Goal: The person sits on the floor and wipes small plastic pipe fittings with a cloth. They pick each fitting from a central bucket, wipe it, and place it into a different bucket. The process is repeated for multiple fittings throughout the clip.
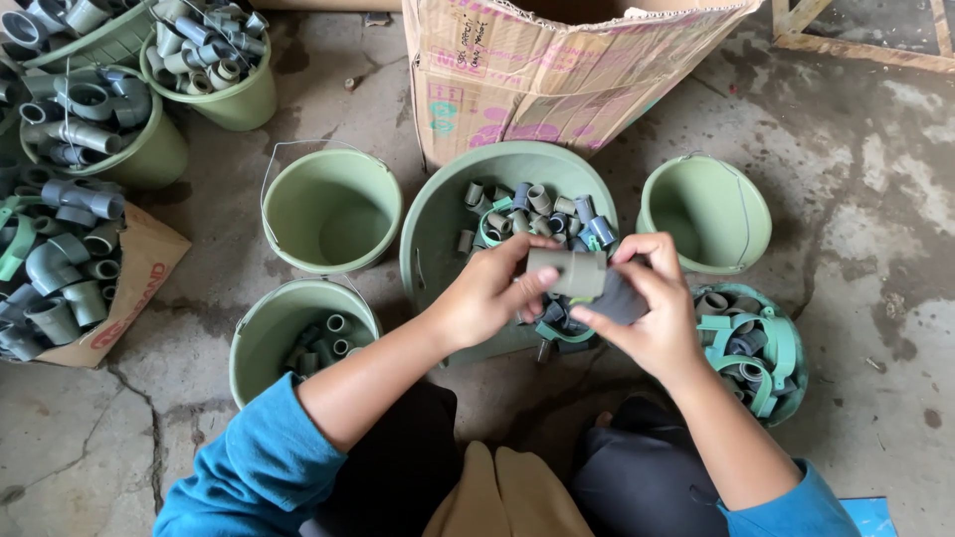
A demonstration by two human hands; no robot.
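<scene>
Head view: short grey-green pipe coupling, cylindrical, gripped endwise between left hand and right hand.

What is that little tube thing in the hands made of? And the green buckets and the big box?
The short grey tube between the left hand and right hand looks like matt plastic, smooth and evenly coloured. The green buckets look like moulded plastic, with thin wire handles. The box is brown cardboard, creased and bent.
</scene>
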